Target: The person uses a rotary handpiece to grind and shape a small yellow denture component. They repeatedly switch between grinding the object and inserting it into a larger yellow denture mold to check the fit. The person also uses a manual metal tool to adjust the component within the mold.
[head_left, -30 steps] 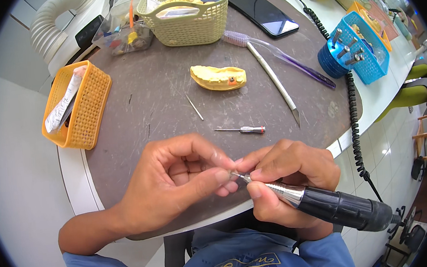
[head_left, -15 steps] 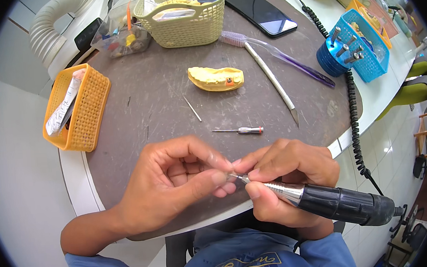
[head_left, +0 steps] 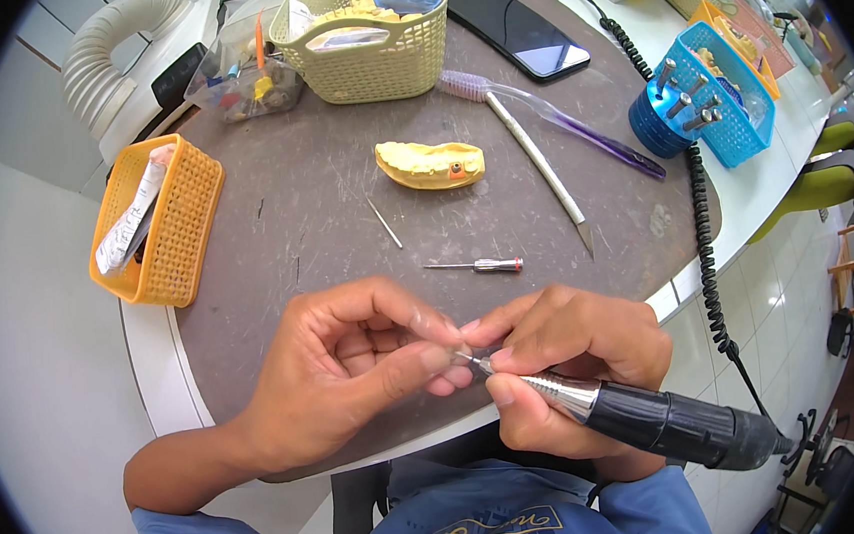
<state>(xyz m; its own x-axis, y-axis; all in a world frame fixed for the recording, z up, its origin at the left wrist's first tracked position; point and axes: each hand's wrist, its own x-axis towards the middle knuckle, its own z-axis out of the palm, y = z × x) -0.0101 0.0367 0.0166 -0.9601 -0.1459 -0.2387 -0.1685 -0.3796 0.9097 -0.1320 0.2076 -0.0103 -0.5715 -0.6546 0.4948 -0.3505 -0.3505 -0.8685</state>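
Observation:
In my right hand (head_left: 593, 339) is a rotary handpiece (head_left: 660, 419) with a black body and silver nose, its thin bur (head_left: 470, 358) pointing left. My left hand (head_left: 354, 363) pinches between thumb and index finger at the bur's tip; whatever small piece it grips is mostly hidden. The fingertips of both hands meet there, low over the dark mat. Just beyond lies a small screwdriver (head_left: 487, 265) with a silver and red handle. Farther off rests a yellow dental model (head_left: 429, 164) with a small orange-framed hole. A thin pin (head_left: 384, 222) lies left of the screwdriver.
A knife with a white handle (head_left: 539, 163) and a purple toothbrush (head_left: 576, 125) lie at right. Around the mat stand an orange basket (head_left: 183, 226), a green basket (head_left: 371, 66), a phone (head_left: 519, 29) and a blue bur stand (head_left: 661, 123). A coiled cord (head_left: 704, 245) hangs at the right edge.
The handpiece's rear end has dipped slightly and swung a little left, with my right hand shifting along. My left hand keeps its pinch. The whole view has shifted slightly.

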